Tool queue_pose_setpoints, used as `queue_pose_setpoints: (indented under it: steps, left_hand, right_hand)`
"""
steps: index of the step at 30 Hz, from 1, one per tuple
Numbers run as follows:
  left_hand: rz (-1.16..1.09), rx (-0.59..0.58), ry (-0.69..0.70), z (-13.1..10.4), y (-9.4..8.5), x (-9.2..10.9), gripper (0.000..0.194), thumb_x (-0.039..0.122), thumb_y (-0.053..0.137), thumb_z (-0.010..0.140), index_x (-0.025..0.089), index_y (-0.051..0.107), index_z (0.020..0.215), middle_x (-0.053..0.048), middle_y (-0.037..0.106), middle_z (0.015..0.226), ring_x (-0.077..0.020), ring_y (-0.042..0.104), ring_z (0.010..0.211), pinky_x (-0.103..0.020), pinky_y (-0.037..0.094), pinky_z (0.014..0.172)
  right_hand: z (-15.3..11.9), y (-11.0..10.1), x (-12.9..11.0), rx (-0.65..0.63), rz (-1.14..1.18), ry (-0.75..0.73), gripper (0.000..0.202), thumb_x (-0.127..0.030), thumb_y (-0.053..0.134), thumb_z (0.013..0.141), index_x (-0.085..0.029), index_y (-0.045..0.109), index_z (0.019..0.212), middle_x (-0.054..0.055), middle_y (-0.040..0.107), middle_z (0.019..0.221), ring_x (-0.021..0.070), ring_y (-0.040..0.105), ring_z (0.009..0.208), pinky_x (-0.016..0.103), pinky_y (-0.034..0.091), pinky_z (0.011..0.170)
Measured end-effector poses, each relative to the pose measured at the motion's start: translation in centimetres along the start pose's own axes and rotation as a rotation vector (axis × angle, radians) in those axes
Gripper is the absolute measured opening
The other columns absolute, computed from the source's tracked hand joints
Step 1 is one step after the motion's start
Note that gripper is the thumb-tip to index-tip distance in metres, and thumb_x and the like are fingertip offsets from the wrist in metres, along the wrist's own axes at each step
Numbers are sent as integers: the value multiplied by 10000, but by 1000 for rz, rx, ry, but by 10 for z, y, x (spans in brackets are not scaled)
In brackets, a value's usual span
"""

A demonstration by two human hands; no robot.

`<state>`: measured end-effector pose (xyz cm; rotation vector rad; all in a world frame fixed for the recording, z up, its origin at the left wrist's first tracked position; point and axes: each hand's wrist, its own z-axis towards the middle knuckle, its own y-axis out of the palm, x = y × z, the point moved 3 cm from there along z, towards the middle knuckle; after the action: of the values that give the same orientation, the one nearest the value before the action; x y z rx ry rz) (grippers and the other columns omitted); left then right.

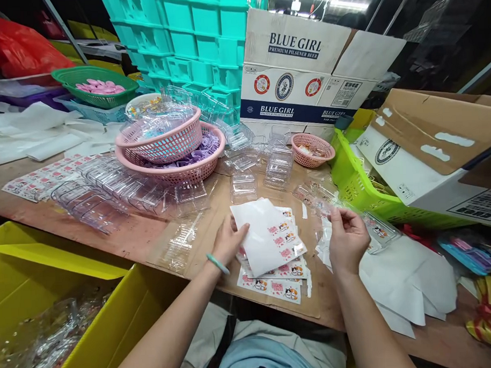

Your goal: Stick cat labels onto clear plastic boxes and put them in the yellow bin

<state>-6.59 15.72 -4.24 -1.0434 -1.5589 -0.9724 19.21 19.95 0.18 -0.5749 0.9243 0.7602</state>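
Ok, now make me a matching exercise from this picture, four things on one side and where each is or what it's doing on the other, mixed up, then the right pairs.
Column one
1. Left hand
2. Dark green basket
3. Turquoise crates
4. Small pink basket

Column two
A. Stacked at the back of the table
B. In front of the beer carton
C. Gripping a sheet with cat prints beside a blank white area
D. Holding pink pieces

Right pairs: 1-C, 2-D, 3-A, 4-B
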Motion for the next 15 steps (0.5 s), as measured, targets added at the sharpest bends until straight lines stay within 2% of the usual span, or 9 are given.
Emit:
queue_pose_setpoints:
  steps: [2,3,5,6,7,9,11,13,15]
  left_hand:
    - [121,171,257,-16,-1,16,401,324,720,684,194,625,1050,-116,565,1249,-272,481,1211,-426,361,1030]
    - [125,152,316,-25,4,21,380,343,708,712,207,631,1058,-106,512,1327,-266,431,1265,-415,317,1068]
    - [-7,-80,242,-37,23,23,294,391,644,784,203,657,1010,-101,536,1306,-255,469,1227,-396,336,1048]
    - [-130,-183,146,-40,31,21,285,414,611,809,192,661,980,-106,586,1229,-250,523,1156,-392,373,1008]
    - [-253,-236,46,-40,36,18,286,429,593,819,182,660,948,-104,626,1140,-239,562,1080,-383,410,957]
    - [-425,-184,-94,-34,35,12,273,430,612,801,174,651,887,-84,651,1009,-214,585,977,-346,448,863]
    - [-434,-123,-123,-23,25,8,241,405,654,768,173,651,835,-67,644,972,-195,573,954,-310,446,819]
    - [-339,-244,-109,-13,18,9,239,398,663,758,164,664,809,-74,647,955,-197,571,945,-311,442,818]
    - [-192,-348,-69,0,14,14,265,404,668,749,161,678,854,-93,652,961,-222,579,941,-344,444,828]
  right_hand:
    - [-13,7,-21,-61,-209,-315,130,-313,636,817,-183,626,829,47,640,811,179,596,765,352,490,766]
    - [-25,14,-31,-129,-296,-465,78,-269,633,821,-192,626,834,52,647,822,187,596,785,354,481,777]
    - [-54,31,-47,-314,-394,-670,49,-201,616,828,-203,630,874,56,663,834,199,596,798,355,467,776]
    - [-68,39,-52,-417,-402,-713,81,-182,600,835,-206,632,905,58,668,845,203,596,804,358,462,772]
    - [-80,46,-55,-521,-385,-713,120,-183,594,840,-210,635,949,63,671,875,210,595,828,364,459,780]
    - [-92,55,-56,-667,-284,-585,278,-250,637,821,-217,612,1095,85,653,1018,236,582,954,393,457,843]
    - [-87,60,-50,-695,-118,-300,504,-363,699,768,-229,545,1228,103,596,1174,252,548,1077,412,459,897]
    - [-73,66,-36,-742,62,62,536,-455,714,730,-211,575,1186,109,603,1164,250,571,1053,402,487,866]
    - [-55,76,-22,-797,211,339,391,-480,717,715,-182,663,964,76,665,960,217,618,883,369,508,789]
